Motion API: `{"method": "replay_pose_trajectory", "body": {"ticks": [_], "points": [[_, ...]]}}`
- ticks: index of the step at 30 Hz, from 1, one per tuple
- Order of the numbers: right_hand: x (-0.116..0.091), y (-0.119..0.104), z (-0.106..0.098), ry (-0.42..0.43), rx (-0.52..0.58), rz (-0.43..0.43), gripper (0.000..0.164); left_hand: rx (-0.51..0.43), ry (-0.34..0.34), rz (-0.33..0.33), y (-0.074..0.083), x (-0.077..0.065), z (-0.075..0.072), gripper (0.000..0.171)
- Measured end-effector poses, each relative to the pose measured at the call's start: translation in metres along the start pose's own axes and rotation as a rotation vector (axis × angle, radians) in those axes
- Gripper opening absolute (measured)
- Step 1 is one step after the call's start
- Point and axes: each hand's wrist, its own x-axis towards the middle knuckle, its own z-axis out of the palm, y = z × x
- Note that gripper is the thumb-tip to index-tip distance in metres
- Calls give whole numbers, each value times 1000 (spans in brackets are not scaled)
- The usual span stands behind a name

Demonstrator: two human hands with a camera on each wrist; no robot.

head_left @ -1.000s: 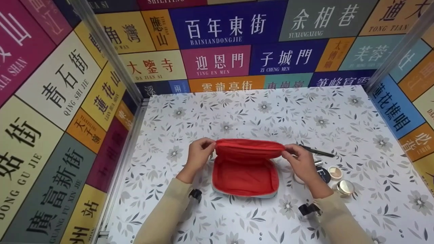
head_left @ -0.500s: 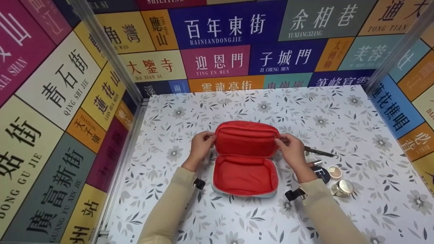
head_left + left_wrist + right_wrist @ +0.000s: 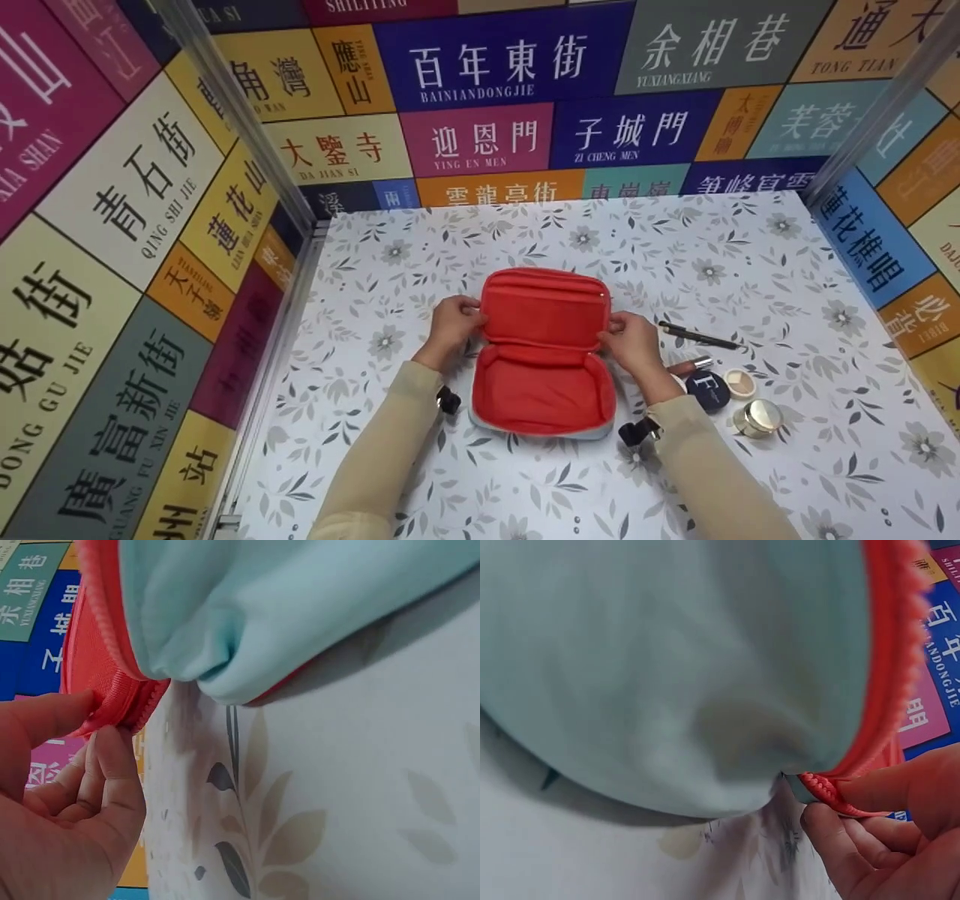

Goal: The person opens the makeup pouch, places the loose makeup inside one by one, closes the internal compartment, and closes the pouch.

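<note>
A zipped cosmetic bag [image 3: 544, 394], red inside and pale blue-green outside, lies unfolded on the table with its lid [image 3: 546, 315] laid back. My left hand [image 3: 454, 328] pinches the lid's left edge between thumb and fingers; the left wrist view shows the red zipper edge [image 3: 124, 701] in that pinch. On the opposite side my right hand [image 3: 634, 341] pinches the lid's right edge near the hinge. In the right wrist view, the thumb and fingers hold the red zipper end [image 3: 829, 791] beside the pale outer wall [image 3: 667, 690]. Nothing shows in the bag's lower half.
To the right of the bag lie dark pencils [image 3: 697, 335], a lipstick-like tube [image 3: 690, 366], a dark round compact [image 3: 709, 391], a small round palette [image 3: 741, 383] and a gold-lidded jar [image 3: 759, 418]. Patterned panels stand behind and beside the floral table [image 3: 585, 495].
The lid has swung up and back from half raised to laid open. Both hands went with it, then slid down along its side edges towards the hinge.
</note>
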Motion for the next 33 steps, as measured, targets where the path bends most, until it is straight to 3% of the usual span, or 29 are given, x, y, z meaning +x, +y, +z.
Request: {"method": "replay_pose_trajectory", "body": {"ticks": [7, 11, 14, 17, 21, 24, 28, 33], "points": [[3, 1, 5, -16, -1, 46, 34, -52, -2, -52, -7, 5, 5, 17], [2, 1, 3, -24, -12, 40, 35, 36, -4, -41, -4, 6, 3, 14], [0, 1, -4, -13, -55, 15, 37, 215, 8, 18, 11, 6, 0, 13], [-3, -1, -15, -5, -92, -5, 39, 375, 5, 127, 32, 9, 0, 12], [-9, -5, -33, -18, -118, -33, 38, 513, -66, 277, 57, 14, 7, 13], [-14, -8, -45, -33, -133, -61, 35, 603, -129, 351, 69, 17, 15, 16], [-18, -7, -60, -42, -124, -76, 29, 682, -186, 404, 75, 24, 29, 17], [-17, 0, -87, 4, -165, -87, 22, 709, -248, 407, 76, 34, 42, 16]]}}
